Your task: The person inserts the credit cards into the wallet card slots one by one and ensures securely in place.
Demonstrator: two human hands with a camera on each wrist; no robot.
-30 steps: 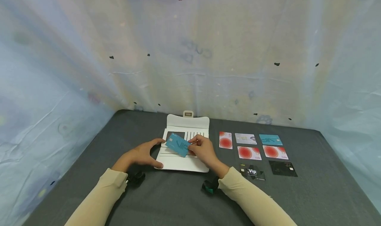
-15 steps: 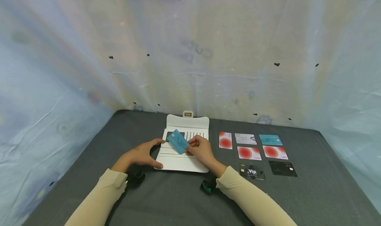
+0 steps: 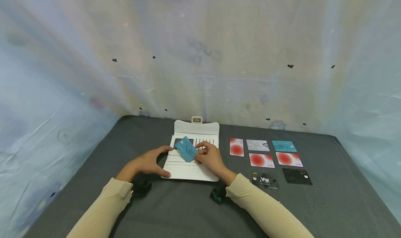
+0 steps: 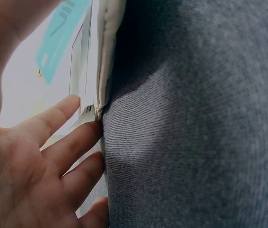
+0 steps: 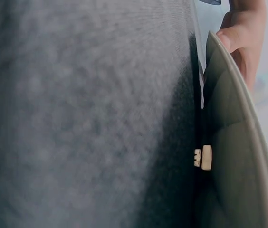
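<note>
A person in cream sleeves [image 3: 260, 206] pinches one blue VIP card [image 3: 185, 149] in the right hand [image 3: 213, 159] above one unfolded white wallet [image 3: 191, 173] on a dark grey worktop [image 3: 175, 210]. The card juts from the fingertips of the right grip, closed on its lower right edge, and slants away to the upper left over the wallet's slots; whether it touches them cannot be told.

The left hand [image 3: 150, 162] frames the wallet's left side, its grip spread wide, fingertips against the upper edge and thumb at the near corner.

To the wallet's right, seven more cards lie flat: three red-and-white cards [image 3: 261, 160], one silver card [image 3: 258, 145], a second blue card [image 3: 284, 146] and, nearest the person, two black cards [image 3: 297, 176]. The wallet's single flap, tipped with one clasp [image 3: 196, 119], points to the far side, where a pale patterned sheet [image 3: 219, 57] hangs behind the worktop.
</note>
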